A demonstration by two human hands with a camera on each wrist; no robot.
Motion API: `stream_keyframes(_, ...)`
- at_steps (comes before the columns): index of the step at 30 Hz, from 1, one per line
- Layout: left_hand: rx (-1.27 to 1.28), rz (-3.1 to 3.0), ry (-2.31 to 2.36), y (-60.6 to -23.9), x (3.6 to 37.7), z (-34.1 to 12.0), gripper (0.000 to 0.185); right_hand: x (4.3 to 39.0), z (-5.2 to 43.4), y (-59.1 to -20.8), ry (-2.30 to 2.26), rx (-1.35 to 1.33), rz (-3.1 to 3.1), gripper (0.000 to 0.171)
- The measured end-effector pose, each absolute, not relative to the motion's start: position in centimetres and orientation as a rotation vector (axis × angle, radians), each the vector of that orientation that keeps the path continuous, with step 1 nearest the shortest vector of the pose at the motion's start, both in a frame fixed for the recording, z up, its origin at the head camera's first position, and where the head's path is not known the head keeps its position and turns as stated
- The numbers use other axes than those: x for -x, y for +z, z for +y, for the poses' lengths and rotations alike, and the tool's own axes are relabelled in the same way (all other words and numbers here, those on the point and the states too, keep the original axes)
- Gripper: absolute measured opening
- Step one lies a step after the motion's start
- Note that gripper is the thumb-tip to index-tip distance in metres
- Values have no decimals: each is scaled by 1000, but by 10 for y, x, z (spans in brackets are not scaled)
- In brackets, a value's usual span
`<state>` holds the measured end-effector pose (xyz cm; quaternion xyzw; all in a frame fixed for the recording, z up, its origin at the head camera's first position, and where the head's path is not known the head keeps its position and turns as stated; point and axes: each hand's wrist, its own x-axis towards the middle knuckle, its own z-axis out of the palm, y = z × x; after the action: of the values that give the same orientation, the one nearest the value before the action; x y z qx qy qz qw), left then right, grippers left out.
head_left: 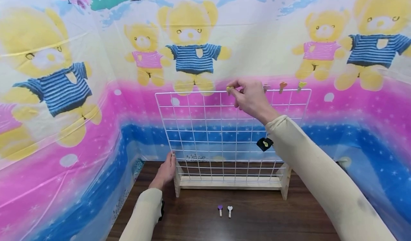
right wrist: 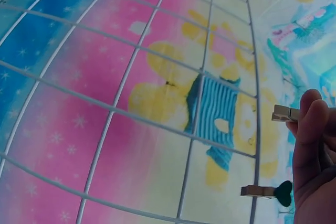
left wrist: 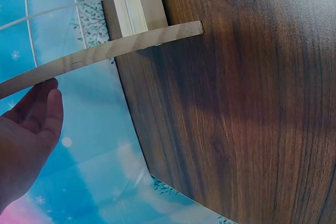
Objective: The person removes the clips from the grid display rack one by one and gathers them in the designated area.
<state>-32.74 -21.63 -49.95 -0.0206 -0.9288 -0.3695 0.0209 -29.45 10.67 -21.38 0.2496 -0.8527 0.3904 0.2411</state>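
My right hand (head_left: 253, 97) pinches a small wooden clothespin with a yellow heart (head_left: 229, 88) at the top wire of a white wire grid (head_left: 220, 130). In the right wrist view, the tip of this clothespin (right wrist: 282, 113) stands apart from the wire. Beside it, a dark green heart clothespin (right wrist: 266, 191) is clipped on the wire. My left hand (left wrist: 29, 140) touches the grid's wooden side post (left wrist: 105, 51) with fairly straight fingers. Further right along the top wire sit a greyish clothespin (head_left: 266, 87), an orange one (head_left: 282, 87) and a yellow-green one (head_left: 301, 86).
A purple heart clothespin (head_left: 220, 210) and a white one (head_left: 229, 211) lie on the dark wood table (head_left: 257, 219) in front of the stand's wooden crossbar (head_left: 229, 183). Behind and at both sides hangs a bear-patterned cloth (head_left: 257, 48).
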Motion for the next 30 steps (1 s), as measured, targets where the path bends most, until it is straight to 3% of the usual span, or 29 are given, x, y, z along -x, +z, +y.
stream_keyframes(14,68,-2872,-1184,-495,325,-216,53,261,135,-278,1037,-831,-2444,15)
stream_keyframes(30,68,-2876,-1204,-496,325,-217,52,244,167,-359,1016,-741,-2601,15)
